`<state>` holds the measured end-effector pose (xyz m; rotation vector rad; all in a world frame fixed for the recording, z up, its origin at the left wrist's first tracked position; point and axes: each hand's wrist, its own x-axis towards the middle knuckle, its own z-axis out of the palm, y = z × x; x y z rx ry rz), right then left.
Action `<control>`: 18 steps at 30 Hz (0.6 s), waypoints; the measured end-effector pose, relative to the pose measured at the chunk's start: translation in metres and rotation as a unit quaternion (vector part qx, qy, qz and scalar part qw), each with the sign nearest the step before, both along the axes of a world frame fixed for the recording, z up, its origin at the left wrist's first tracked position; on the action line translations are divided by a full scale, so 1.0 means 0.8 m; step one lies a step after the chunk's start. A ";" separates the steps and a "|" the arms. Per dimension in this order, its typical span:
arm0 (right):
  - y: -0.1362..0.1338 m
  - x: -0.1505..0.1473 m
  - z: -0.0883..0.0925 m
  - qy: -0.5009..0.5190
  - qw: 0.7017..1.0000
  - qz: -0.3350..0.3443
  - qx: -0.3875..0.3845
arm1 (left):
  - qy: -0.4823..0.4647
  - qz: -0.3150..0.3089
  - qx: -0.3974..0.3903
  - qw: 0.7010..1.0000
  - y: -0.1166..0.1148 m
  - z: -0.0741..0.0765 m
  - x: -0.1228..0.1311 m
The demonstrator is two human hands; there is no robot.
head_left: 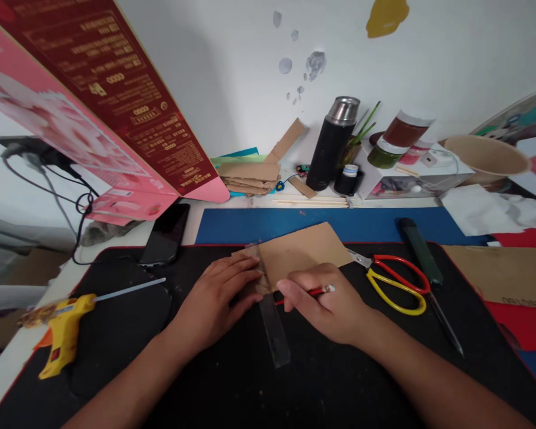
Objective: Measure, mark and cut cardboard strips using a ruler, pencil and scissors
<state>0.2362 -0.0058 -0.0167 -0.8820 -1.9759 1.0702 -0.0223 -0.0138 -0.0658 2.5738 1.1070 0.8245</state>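
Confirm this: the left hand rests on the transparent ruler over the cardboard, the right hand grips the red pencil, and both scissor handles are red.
No: the head view shows the scissors with one red handle and one yellow. The rest stands: left hand on the transparent ruler over the cardboard, right hand gripping the red pencil.

Flat tan rectangular cardboard piece (306,250); a clear plastic straight ruler (277,339) crosses its left end, reaching below; a slim red white-ended pencil (316,291) slants, tip seemingly beside the ruler.
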 end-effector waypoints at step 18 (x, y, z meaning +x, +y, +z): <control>0.020 -0.009 -0.031 0.130 0.964 -0.148 -0.179 | -0.006 0.001 0.000 1.000 -0.002 0.000 0.000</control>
